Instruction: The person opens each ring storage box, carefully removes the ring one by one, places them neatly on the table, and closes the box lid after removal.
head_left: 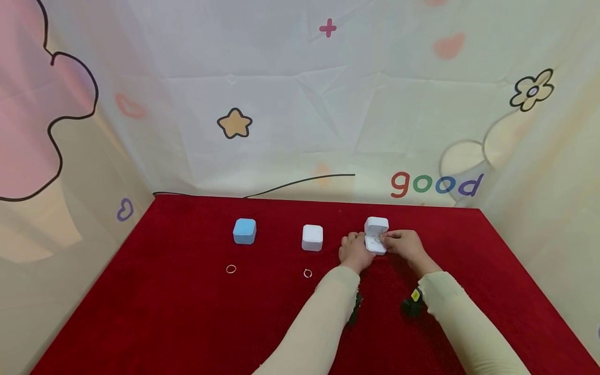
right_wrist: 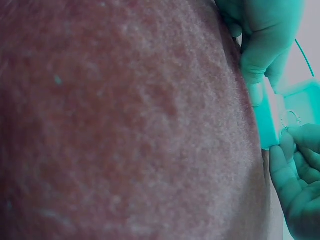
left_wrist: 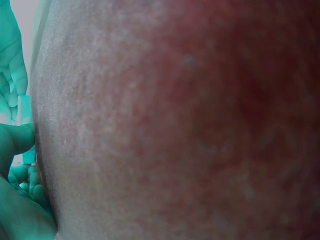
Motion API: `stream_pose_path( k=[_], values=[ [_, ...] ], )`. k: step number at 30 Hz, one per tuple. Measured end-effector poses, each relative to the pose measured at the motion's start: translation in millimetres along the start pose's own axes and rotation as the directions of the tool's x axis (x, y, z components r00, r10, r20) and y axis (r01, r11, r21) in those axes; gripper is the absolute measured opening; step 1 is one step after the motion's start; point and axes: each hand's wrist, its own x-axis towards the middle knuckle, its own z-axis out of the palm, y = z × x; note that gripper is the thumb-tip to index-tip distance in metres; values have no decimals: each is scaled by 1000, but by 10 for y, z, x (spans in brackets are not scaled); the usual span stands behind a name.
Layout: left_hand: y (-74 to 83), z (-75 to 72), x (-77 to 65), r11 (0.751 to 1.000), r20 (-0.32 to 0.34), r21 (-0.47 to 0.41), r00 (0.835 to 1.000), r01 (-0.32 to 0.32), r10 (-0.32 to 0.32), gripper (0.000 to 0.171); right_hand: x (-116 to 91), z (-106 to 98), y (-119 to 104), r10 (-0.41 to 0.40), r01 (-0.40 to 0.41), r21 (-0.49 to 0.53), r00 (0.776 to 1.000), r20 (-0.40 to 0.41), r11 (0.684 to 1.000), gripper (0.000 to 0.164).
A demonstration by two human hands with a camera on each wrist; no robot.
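A white ring box (head_left: 376, 225) stands at the right of the cloth with its lid raised. My left hand (head_left: 356, 253) grips its left side and front, and in the right wrist view the left thumb presses on the box wall (right_wrist: 267, 122). From the other side my right hand (head_left: 409, 246) reaches into the box. Its thumb and forefinger pinch a thin ring (right_wrist: 291, 119), which stands up at the opening. The left wrist view catches only slivers of both hands and the box (left_wrist: 24, 107); red cloth fills most of it.
Left of the hands sit a closed white box (head_left: 312, 237) and, farther left, a closed light blue box (head_left: 245, 231). One ring (head_left: 307, 273) lies in front of the white box, another ring (head_left: 231, 269) before the blue one. A printed curtain (head_left: 290, 130) hangs behind the red cloth (head_left: 164, 291).
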Motion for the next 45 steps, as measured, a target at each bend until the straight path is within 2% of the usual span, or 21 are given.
stream_pose_path(
  k=[10, 17, 26, 37, 45],
  values=[
    [0, -51, -19, 1000, 0, 1, 1000, 0, 0, 55, -32, 1, -58, 5, -5, 32, 1000, -5, 999, 40],
    [0, -74, -25, 1000, -8, -26, 1000, -5, 5, 52, -50, -63, -60, -78, 77, 117, 997, 6, 990, 37],
    [-17, -18, 4, 1000, -9, 12, 1000, -10, 10, 51, -93, -44, -119, -17, 17, 59, 1000, -6, 998, 40],
    [-43, 68, 86, 1000, -19, -12, 1000, -8, 8, 50, -139, -101, -95, 47, -45, 126, 999, -9, 991, 41],
    [-16, -22, -1, 1000, -17, -5, 1000, -12, 12, 52, -194, -136, -78, 67, -67, 184, 998, 7, 981, 46]
  ],
)
